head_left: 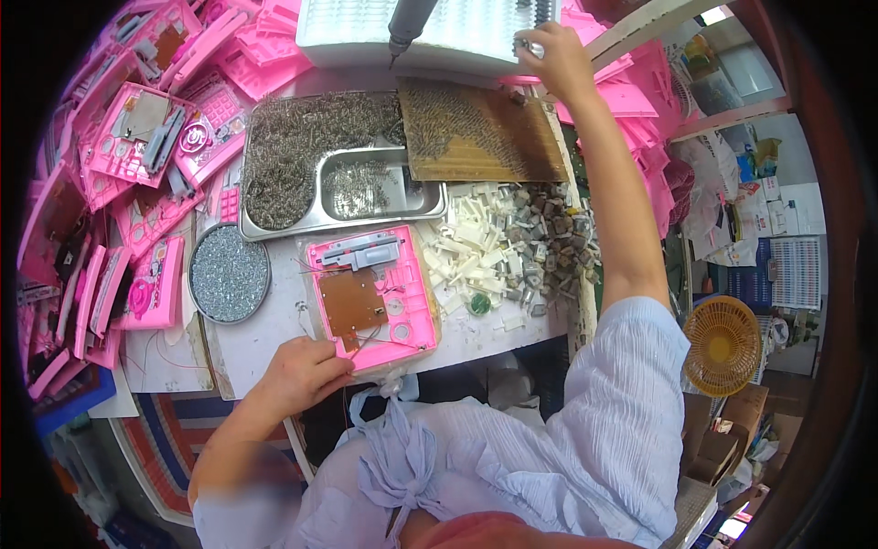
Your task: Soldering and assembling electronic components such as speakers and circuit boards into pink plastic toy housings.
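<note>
In front of me lies a pink plastic casing [417, 320] with its inside facing up. A brown circuit board [352, 305] and a grey mechanism [361, 250] sit in it, with thin wires near its lower edge. My left hand [306, 373] is closed on the casing's lower left corner. With my arm stretched far to the right, my right hand [560, 62] pinches a small silvery metal part [524, 46], possibly a little motor. It is at the near right side of a white foam tray [402, 50], where similar small parts stand in the tray's far right corner.
A steel tray [343, 216] holds heaps of small springs or screws beside a screw-covered cardboard piece [540, 151]. A round dish [230, 274] contains tiny metal bits. White plastic pieces [476, 242] lie at right. A driver tip [395, 50] hangs overhead. Pink casings [137, 137] pile up left.
</note>
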Motion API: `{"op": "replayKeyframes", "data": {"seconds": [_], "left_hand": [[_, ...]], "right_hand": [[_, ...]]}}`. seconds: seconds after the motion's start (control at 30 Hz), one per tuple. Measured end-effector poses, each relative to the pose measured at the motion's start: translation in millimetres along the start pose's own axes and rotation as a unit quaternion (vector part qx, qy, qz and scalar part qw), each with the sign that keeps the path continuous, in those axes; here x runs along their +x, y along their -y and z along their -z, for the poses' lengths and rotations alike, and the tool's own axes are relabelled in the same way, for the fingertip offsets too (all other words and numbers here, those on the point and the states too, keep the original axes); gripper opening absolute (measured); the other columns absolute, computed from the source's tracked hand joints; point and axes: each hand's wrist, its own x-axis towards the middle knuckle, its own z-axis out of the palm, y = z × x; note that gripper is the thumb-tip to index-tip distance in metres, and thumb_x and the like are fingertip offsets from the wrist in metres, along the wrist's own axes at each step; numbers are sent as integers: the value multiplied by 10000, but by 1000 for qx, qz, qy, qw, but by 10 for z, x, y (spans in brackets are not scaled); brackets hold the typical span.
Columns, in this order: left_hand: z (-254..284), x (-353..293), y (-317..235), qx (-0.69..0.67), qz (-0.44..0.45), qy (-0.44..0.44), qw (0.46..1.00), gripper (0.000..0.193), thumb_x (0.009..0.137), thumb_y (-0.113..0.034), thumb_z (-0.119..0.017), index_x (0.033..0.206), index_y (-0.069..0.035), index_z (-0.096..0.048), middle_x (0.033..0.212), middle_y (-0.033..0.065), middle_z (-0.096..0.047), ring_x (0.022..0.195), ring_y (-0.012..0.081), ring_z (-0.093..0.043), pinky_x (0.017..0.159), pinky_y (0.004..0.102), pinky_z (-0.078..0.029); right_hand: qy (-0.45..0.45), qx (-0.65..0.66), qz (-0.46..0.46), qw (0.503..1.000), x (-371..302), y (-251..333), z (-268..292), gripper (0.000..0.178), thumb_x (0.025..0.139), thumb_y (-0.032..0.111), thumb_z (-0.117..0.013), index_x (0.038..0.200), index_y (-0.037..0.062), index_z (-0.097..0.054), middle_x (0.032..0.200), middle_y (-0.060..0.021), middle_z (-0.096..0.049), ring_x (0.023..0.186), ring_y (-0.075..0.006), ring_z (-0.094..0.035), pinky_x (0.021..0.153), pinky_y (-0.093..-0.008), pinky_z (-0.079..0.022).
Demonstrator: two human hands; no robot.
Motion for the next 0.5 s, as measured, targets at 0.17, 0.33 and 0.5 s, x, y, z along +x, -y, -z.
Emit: {"op": "replayKeyframes", "data": {"seconds": [0.17, 0.33, 0.5], "left_hand": [[20, -33, -44, -7, 15, -6, 1000, 263, 731, -173, -842, 936, -126, -684, 782, 49, -584, 688, 286, -605, 613, 413, -474], [19, -133, -68, 54, 40, 0, 998, 207, 792, -176, -801, 952, -129, -678, 843, 61, -610, 731, 291, -629, 627, 414, -488], [-110, -200, 32, -17, 36, -58, 998, 223, 789, -179, -812, 977, -128, -701, 883, 57, -644, 743, 295, -639, 637, 408, -493]], "right_hand": [[126, -48, 54, 989, 305, -156, -18, 280, 847, 299, -782, 1067, 126, -777, 944, -67, -723, 842, -257, -674, 784, -394, -551], [-25, 163, -84, 983, 75, 579, 598, 122, 792, 65, -657, 871, 36, -746, 879, -147, -704, 922, -304, -665, 827, -427, -511], [131, 456, -85, 876, -1467, 2130, 1270, 240, 786, 126, -822, 1003, 70, -737, 964, -63, -699, 983, -238, -660, 908, -379, -509]]}}
